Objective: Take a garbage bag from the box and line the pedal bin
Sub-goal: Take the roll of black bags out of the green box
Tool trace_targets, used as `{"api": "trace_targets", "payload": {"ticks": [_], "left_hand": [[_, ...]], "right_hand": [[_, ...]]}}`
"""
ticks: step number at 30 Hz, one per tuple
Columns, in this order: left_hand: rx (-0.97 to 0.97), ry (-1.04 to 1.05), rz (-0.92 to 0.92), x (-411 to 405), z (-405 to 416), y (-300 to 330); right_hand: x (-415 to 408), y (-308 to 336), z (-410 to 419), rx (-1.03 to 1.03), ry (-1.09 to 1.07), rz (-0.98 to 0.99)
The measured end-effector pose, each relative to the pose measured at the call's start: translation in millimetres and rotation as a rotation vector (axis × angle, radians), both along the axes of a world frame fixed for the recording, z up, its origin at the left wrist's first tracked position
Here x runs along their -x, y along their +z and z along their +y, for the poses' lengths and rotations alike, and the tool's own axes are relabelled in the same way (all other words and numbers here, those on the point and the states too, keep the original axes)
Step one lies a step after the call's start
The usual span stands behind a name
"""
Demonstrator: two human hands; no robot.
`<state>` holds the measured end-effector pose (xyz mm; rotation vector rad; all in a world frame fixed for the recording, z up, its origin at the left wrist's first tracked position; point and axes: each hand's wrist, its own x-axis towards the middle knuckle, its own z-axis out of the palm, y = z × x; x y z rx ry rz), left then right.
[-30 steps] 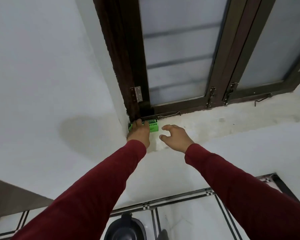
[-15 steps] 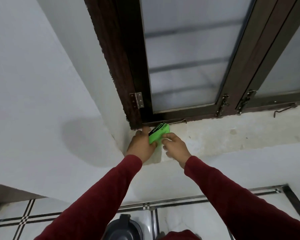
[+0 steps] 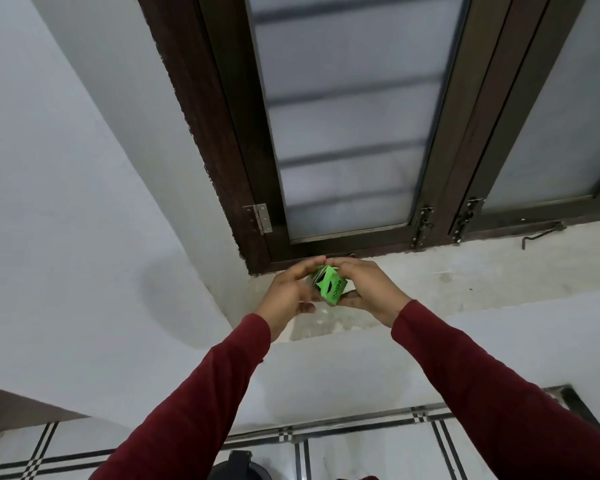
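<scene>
Both hands hold the green box [image 3: 330, 285] between them above the sill [image 3: 465, 282], near its left end: left hand [image 3: 291, 292] cupping its left side, right hand [image 3: 368, 289] curled round its right. Bin [image 3: 239, 471] shows on the floor at the bottom edge.

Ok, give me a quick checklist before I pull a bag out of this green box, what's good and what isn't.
1. Box held firmly: ok. The left hand and right hand both grip the green box above the window sill.
2. Box flap open: ok, the top flap looks lifted.
3. Bag visible in the opening: cannot tell, the inside is dark.
4. A free hand to pull the bag: not ok, both hands are on the box.
5. Pedal bin within reach: cannot tell, only its dark top shows at the bottom edge.
6. Bin lid open: cannot tell.
</scene>
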<state>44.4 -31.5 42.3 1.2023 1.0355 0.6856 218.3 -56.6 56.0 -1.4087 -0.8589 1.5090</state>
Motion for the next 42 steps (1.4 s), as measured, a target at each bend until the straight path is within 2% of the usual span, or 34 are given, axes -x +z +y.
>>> {"api": "trace_targets", "payload": {"ticks": [2,4,6,9,12,15,17,21,25,29,38,42], "left_hand": [[-0.237,-0.078,0.192,-1.1,4.6,-7.6],[-0.440,-0.154,0.403,-5.8,6.8,-12.5],[-0.519,-0.142,0.472,-13.2,7.5,-13.5],[-0.571,-0.078,0.540,-20.7,10.3,-15.0],[-0.574,-0.055,0.600,-25.8,9.0,-18.7],[-0.470,-0.070,0.474,-33.1,5.3,-20.4],[-0.433,-0.056,0.424,-37.6,3.9,-21.0],[-0.446,-0.050,0.425,-41.5,2.6,-20.7],[-0.435,-0.002,0.421,-45.3,0.2,-21.7],[-0.459,0.018,0.438,-47.4,0.4,-22.6],[-0.491,0.069,0.483,-57.9,-4.0,-30.8],[-0.488,0.070,0.479,-60.4,-4.2,-34.9]], "right_hand": [[-6.6,6.5,-1.7,0.006,0.025,0.008],[-12.5,8.2,-1.1,0.005,0.063,-0.153],[-15.8,9.6,-1.9,-0.004,0.114,-0.365],[-24.7,9.5,-5.2,-0.054,0.084,-0.485],[-33.3,12.4,-11.3,-0.287,0.078,-0.729],[-36.4,10.5,-11.2,-0.432,0.157,-1.134],[-35.2,12.7,-12.7,-0.438,0.218,-1.236],[-35.3,14.8,-14.5,-0.436,0.265,-1.280],[-39.2,9.4,-16.9,-0.514,0.172,-1.099],[-37.9,11.4,-20.7,-0.478,0.242,-0.998],[-34.1,11.7,-22.6,-0.409,0.237,-1.159],[-29.5,5.7,-28.8,-0.418,0.168,-1.200]]}}
